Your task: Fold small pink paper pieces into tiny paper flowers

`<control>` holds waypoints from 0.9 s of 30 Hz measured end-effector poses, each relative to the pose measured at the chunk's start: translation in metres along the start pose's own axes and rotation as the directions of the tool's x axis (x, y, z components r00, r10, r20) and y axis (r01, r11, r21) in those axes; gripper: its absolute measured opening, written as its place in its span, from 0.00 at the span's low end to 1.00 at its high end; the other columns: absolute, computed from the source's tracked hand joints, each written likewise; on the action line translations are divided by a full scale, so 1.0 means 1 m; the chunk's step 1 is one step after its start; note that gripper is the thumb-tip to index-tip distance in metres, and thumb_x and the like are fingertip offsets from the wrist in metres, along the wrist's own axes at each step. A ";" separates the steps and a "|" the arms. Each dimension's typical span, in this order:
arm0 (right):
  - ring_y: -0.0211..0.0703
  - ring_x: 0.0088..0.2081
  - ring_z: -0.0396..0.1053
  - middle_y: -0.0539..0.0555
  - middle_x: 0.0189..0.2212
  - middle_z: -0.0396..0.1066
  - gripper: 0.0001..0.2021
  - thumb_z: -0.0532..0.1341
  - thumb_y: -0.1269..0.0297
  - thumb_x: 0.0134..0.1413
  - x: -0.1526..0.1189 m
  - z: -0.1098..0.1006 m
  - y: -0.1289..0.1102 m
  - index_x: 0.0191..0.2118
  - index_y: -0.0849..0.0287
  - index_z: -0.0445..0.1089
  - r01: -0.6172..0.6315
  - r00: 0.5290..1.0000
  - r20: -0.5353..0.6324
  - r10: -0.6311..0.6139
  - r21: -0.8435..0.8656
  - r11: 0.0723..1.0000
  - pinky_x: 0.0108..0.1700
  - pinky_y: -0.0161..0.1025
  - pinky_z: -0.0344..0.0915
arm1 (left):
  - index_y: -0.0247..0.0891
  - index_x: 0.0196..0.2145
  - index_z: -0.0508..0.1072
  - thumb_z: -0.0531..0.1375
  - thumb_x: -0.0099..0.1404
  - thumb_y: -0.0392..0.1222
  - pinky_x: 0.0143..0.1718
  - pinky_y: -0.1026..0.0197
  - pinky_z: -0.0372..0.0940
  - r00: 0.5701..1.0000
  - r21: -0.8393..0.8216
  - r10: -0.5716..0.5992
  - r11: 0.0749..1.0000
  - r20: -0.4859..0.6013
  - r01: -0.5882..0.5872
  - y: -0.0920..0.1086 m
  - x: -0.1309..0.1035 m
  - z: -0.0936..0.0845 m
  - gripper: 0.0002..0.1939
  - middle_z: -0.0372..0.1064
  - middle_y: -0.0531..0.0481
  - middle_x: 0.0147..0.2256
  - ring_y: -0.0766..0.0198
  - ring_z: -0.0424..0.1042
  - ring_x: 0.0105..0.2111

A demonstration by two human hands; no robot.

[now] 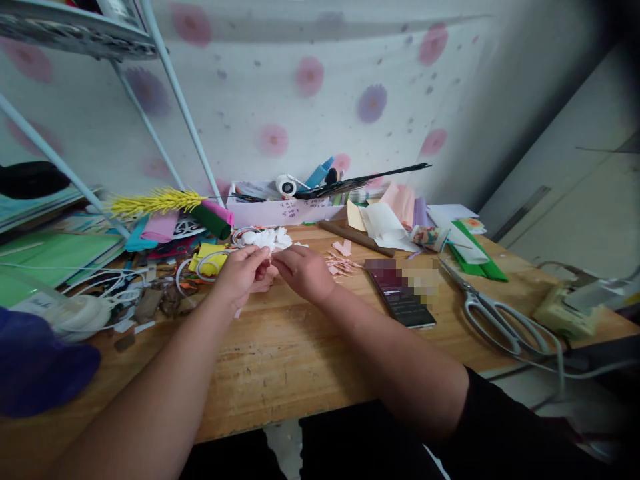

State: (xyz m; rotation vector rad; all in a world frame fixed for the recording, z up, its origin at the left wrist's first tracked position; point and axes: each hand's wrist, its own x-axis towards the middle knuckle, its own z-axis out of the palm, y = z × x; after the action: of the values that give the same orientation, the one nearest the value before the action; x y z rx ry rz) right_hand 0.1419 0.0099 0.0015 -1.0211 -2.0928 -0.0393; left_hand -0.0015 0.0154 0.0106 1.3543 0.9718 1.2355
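Note:
My left hand and my right hand meet over the middle of the wooden table, fingertips pinched close together. Between them is something small and pinkish, too small to make out. Just beyond the fingers lie white petal-like pieces. Pale pink paper shows beneath my left hand, partly hidden. To the right of my right hand is a pile of small pink strips.
A phone and large scissors lie on the right. Behind stands a white box with tools, beside a brown roll. White cables, yellow paper and a yellow fuzzy stem are at left.

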 end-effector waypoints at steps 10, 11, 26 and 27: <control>0.34 0.28 0.61 0.50 0.26 0.66 0.05 0.55 0.70 0.47 0.002 0.005 0.005 0.29 0.60 0.68 -0.076 0.997 -0.016 0.081 0.212 0.974 0.31 0.30 0.56 | 0.34 0.26 0.67 0.60 0.49 0.45 0.24 0.67 0.59 0.970 0.019 -0.178 0.984 0.165 0.177 0.004 -0.004 -0.009 0.11 0.65 0.52 0.24 0.70 0.64 0.23; 0.34 0.28 0.61 0.50 0.26 0.66 0.05 0.55 0.70 0.46 0.002 0.005 0.005 0.29 0.59 0.68 -0.083 0.996 -0.009 0.088 0.227 0.970 0.32 0.31 0.56 | 0.34 0.26 0.67 0.60 0.49 0.44 0.25 0.66 0.59 0.969 0.016 -0.172 0.985 0.175 0.172 0.004 -0.003 -0.010 0.10 0.65 0.52 0.24 0.70 0.64 0.23; 0.37 0.35 0.63 0.53 0.32 0.67 0.11 0.52 0.63 0.53 0.000 0.000 0.001 0.36 0.57 0.69 -0.039 0.998 -0.039 0.046 0.161 0.986 0.37 0.33 0.57 | 0.34 0.23 0.66 0.59 0.51 0.39 0.23 0.69 0.55 0.989 -0.130 -0.043 0.990 0.145 0.062 -0.001 -0.001 -0.006 0.06 0.60 0.55 0.19 0.73 0.59 0.20; 0.37 0.35 0.63 0.53 0.31 0.67 0.11 0.51 0.63 0.54 0.000 -0.001 0.001 0.36 0.57 0.69 -0.040 0.998 -0.037 0.046 0.151 0.988 0.37 0.33 0.57 | 0.34 0.23 0.66 0.59 0.51 0.39 0.23 0.69 0.55 0.989 -0.123 -0.045 0.990 0.138 0.062 0.000 -0.001 -0.006 0.06 0.60 0.55 0.19 0.73 0.59 0.20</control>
State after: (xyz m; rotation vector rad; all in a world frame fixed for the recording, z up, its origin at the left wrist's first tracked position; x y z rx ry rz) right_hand 0.1434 0.0108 0.0020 -0.9659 -2.0039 0.1167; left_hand -0.0072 0.0156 0.0098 1.2862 0.8160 1.1314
